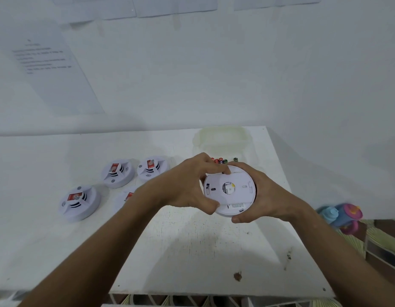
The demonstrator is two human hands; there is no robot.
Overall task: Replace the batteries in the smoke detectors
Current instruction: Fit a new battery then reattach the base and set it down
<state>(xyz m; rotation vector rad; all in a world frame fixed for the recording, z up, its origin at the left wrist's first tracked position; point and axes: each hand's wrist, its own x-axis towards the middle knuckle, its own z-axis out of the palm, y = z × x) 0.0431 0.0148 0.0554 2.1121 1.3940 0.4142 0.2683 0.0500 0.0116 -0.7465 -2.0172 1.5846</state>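
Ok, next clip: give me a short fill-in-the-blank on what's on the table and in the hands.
1. Both hands, left hand and right hand, hold one smoke detector with its ____ side facing the camera.
2. Besides it, ____ detectors lie on the table.
3. The batteries lie just ____ the hands.

Missing: back; four; behind

held smoke detector (229, 191): white round disc, back face toward camera, small label at centre, raised above the bench | four more smoke detectors: white, red-labelled, face up at left (79, 202), (117, 173), (152, 167); fourth (125, 197) half hidden | batteries (222, 161): red and green ends, just behind held detector
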